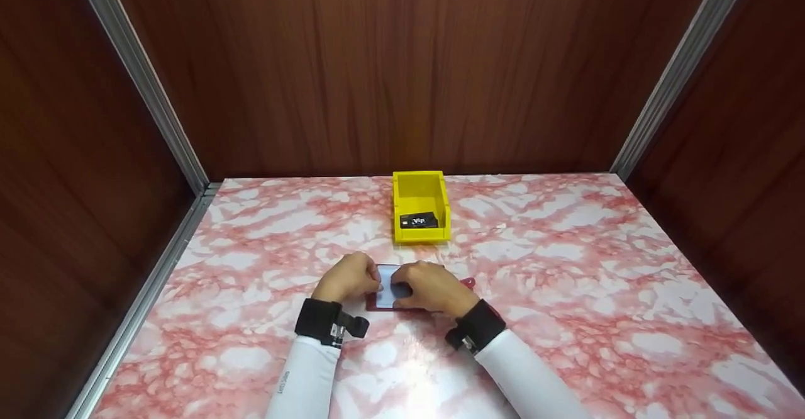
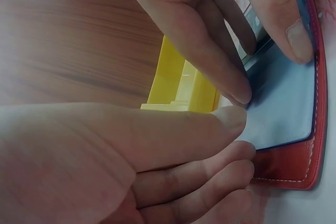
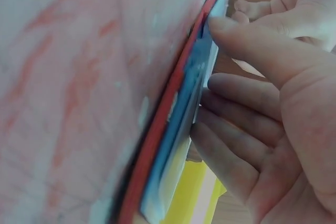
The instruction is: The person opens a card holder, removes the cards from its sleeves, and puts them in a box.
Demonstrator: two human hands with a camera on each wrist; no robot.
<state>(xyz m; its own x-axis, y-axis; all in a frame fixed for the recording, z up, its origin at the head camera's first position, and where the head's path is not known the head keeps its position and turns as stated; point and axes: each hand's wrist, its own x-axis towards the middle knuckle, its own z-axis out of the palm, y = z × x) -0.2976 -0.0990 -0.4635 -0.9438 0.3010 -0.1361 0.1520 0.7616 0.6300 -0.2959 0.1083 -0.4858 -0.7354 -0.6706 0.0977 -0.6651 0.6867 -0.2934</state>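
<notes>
A red stitched card holder lies opened flat on the table, its bluish plastic card sleeves facing up. My left hand is at the holder's left side; in the left wrist view its thumb and fingertips pinch the edge of a sleeve. Over the right part is my right hand, thumb at the near edge and fingers at the far side, touching the sleeve surface. The right wrist view shows the red cover edge-on, with layered sleeves above it. My right hand hides much of the holder in the head view.
Beyond the hands stands a yellow bin with black cards marked "Vip" inside. A red tab sticks out past my right hand. Brown wood-grain panels enclose the marbled red-and-white table at the back and sides.
</notes>
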